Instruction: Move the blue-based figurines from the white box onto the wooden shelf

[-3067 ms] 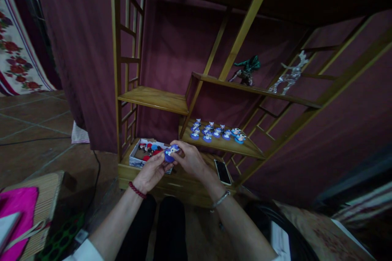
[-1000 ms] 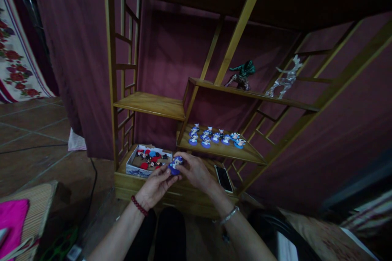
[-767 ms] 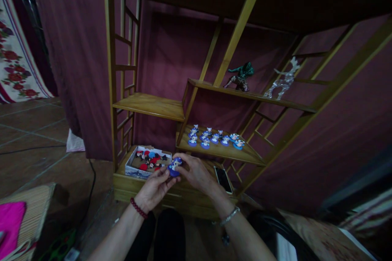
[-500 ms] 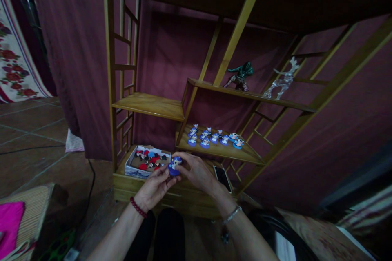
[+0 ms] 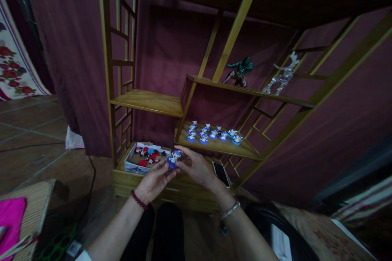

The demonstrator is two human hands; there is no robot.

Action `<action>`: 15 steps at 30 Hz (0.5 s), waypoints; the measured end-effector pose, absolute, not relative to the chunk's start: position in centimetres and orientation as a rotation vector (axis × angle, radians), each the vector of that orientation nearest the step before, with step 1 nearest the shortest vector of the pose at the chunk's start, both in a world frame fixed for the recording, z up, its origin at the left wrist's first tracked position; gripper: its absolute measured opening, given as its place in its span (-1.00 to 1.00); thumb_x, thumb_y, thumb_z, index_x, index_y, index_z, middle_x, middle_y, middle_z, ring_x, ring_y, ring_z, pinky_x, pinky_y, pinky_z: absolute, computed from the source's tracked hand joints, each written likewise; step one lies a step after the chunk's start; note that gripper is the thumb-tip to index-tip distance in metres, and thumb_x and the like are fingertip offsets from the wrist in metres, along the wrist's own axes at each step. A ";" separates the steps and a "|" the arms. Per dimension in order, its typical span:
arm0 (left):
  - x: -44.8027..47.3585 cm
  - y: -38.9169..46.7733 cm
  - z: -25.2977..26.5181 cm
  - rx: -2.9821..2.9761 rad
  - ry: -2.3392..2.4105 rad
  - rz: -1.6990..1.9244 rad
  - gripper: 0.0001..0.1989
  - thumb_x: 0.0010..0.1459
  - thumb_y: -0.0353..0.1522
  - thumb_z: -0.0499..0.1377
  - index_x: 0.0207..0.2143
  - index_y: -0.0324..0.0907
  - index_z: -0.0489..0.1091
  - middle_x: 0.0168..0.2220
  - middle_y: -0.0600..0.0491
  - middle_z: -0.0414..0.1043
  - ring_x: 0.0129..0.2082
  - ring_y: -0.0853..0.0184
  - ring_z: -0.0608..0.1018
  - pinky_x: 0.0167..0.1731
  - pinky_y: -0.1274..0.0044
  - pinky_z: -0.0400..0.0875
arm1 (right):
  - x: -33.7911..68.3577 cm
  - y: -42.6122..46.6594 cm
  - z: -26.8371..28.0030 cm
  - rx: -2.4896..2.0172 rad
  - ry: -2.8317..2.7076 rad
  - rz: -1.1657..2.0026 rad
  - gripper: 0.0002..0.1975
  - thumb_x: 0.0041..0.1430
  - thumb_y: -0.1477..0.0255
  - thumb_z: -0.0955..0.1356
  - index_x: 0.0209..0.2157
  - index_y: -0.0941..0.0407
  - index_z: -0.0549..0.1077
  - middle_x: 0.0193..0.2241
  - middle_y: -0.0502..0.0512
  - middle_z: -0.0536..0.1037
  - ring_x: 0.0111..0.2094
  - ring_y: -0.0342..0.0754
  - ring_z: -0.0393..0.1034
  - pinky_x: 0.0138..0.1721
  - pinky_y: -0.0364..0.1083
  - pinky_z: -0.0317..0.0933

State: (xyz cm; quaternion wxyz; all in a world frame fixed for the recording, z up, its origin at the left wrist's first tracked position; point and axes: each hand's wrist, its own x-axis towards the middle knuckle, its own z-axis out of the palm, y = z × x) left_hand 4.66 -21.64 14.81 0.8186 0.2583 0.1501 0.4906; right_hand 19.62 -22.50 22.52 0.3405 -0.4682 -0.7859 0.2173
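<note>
Between my two hands is a small purple and white figurine on a round purple base. My left hand grips its base from the lower left, fingers closed on it. The thumb and fingers of my right hand pinch it from the right side. Just behind and left of my hands, an open cardboard box holds several red, black and blue figurines. On the shelf beyond, several similar purple figurines stand in rows, with blue-based figurines at their right end.
A phone lies on the low wooden ledge, right of my hands. Higher up stand a dark green crouching statue and a clear deer figure. A wooden shelf board juts out above the box. A woven stool is at left.
The figurine has turned slightly in my fingers, and my right fingers have shifted on it, with the index finger lifting a little. The whole view has moved slightly.
</note>
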 end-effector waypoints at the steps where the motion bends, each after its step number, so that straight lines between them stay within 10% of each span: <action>1: 4.7 -21.6 14.8 0.548 0.316 1.047 -0.76 -0.05 -0.48 0.19 -0.24 -0.26 0.37 -0.28 -0.02 0.45 -0.31 0.34 0.51 -0.22 0.52 0.34 | 19.7 -22.5 22.4 -1.212 -2.036 0.582 -0.55 -0.01 0.46 0.31 -0.02 0.06 0.27 -0.15 0.07 0.44 -0.21 -0.10 0.36 -0.17 -0.07 0.25; 15: 5.9 -21.6 14.9 0.532 0.285 1.029 -0.79 -0.03 -0.52 0.17 -0.26 -0.29 0.38 -0.24 -0.01 0.43 -0.25 0.36 0.49 -0.15 0.55 0.33 | 20.9 -22.8 21.5 -1.227 -1.950 0.554 -0.61 0.02 0.41 0.30 -0.06 0.10 0.29 -0.20 0.08 0.47 -0.20 -0.10 0.36 -0.14 -0.07 0.23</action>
